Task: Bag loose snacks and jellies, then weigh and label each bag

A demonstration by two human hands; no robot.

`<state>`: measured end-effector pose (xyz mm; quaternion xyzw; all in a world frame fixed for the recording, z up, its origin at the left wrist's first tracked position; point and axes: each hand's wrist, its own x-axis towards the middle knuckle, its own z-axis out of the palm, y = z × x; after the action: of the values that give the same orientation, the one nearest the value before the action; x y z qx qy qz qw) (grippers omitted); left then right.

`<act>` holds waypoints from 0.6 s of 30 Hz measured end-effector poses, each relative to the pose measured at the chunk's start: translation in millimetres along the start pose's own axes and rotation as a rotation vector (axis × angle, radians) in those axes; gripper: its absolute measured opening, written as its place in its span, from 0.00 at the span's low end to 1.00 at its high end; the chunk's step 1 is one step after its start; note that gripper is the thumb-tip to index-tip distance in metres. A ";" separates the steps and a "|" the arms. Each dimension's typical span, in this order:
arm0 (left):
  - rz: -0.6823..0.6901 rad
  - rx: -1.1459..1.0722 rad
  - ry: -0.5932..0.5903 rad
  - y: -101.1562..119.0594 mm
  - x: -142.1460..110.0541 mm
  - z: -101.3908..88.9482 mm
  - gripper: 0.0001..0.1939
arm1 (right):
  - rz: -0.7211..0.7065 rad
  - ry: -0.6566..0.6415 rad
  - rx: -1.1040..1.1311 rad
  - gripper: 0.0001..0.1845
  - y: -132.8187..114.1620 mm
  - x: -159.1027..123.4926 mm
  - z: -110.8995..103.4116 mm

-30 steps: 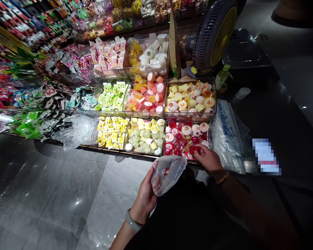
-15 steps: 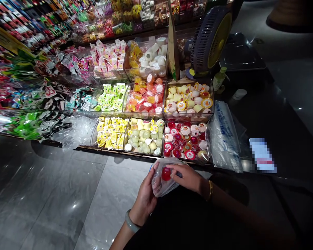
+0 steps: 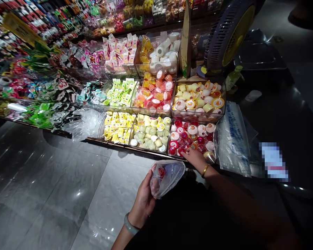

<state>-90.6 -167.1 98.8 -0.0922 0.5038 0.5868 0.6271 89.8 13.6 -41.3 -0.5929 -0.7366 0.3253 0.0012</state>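
A clear plastic bag [image 3: 170, 178] is gripped in my left hand [image 3: 143, 196], its mouth spread wide. One red jelly cup [image 3: 161, 172] lies inside the bag. To the upper right, my right hand [image 3: 195, 159] reaches over the front edge of a clear bin [image 3: 169, 139] of red and pink jelly cups [image 3: 192, 130]. Its fingertips are closed on a red jelly cup [image 3: 183, 153] at the near side of that bin; the thumb is partly hidden.
Neighbouring bins hold pale green jelly cups [image 3: 151, 130], orange-red ones [image 3: 156, 93] and yellow packets [image 3: 118, 125]. A stack of plastic bags [image 3: 233, 139] lies right of the bins. Behind stand a fan [image 3: 228, 38] and a green bottle [image 3: 234, 77].
My right hand has left the bag and moved up and right to the red jelly cups. The red cup it was placing now lies in the bag. The view has shifted slightly.
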 end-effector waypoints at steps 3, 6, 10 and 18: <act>0.010 -0.011 0.000 0.2 -2.9 -2.7 0.27 | 0.056 -0.042 -0.059 0.33 -8.2 9.8 10.4; 0.015 -0.001 -0.003 0.4 -4.4 -5.0 0.29 | 0.106 -0.061 -0.079 0.36 -14.7 14.4 17.6; 0.007 0.010 0.004 0.5 -4.7 -4.4 0.30 | 0.166 -0.064 -0.026 0.33 -12.8 18.6 21.0; -0.038 0.082 -0.022 -2.3 1.2 2.5 0.28 | 0.042 -0.016 0.386 0.27 10.9 -14.5 -11.9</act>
<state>-87.6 -165.2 98.0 -0.0693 0.5186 0.5548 0.6469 108.3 7.5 -31.5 -0.5943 -0.6480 0.4651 0.1023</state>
